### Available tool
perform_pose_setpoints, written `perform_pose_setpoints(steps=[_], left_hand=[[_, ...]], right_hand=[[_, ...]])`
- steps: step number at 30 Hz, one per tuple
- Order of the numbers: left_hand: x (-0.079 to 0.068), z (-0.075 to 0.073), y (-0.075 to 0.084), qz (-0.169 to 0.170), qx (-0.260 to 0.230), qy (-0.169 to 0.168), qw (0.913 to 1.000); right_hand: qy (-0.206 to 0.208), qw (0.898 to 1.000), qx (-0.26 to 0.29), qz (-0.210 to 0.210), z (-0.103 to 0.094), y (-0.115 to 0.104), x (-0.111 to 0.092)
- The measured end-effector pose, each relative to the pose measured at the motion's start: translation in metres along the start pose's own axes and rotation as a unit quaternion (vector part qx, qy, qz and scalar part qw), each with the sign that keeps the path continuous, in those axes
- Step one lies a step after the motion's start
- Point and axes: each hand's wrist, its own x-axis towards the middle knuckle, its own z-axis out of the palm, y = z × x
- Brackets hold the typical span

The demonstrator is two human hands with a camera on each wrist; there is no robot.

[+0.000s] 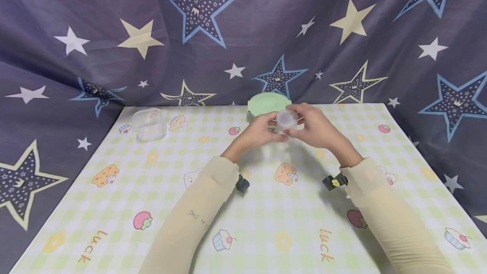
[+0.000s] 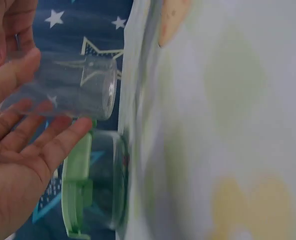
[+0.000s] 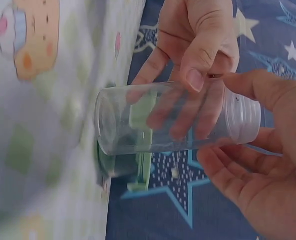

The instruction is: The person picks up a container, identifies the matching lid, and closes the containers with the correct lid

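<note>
A clear plastic bottle [image 3: 128,112] with a translucent whitish cap [image 3: 245,120] is held upright above the table, and nothing shows inside it. My left hand [image 1: 258,132] holds the bottle's side, the thumb on the near face and the fingers spread behind it. At the top, my right hand [image 1: 317,126] grips around the cap and neck, thumb on one side and fingers on the other. In the left wrist view the bottle's base [image 2: 109,90] points to the tabletop. From the head view, mostly the cap shows between the two hands.
Just behind the hands stands a clear container with a green clip lid [image 1: 268,102], at the table's back edge. A clear, low plastic box [image 1: 150,126] sits at the back left. A checked cloth [image 1: 262,206] covers the table; a starry curtain [image 1: 243,45] hangs behind.
</note>
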Motion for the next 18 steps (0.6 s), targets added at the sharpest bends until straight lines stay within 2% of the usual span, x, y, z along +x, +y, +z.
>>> perform_pose_setpoints(steps=[6,10,18], left_hand=[[0.03,0.024,0.012,-0.003,0.036,0.044,0.9984],[0.048,0.043,0.016,-0.015,0.051,0.079,0.9955],[0.074,0.075,0.02,-0.071,0.082,0.152,0.9825]], right_hand=[[0.021,0.999,-0.012,0.029,-0.021,0.021,0.002],[0.02,0.999,-0.013,0.043,-0.032,0.038,0.005],[-0.002,0.997,0.021,0.078,-0.049,0.07,0.007]])
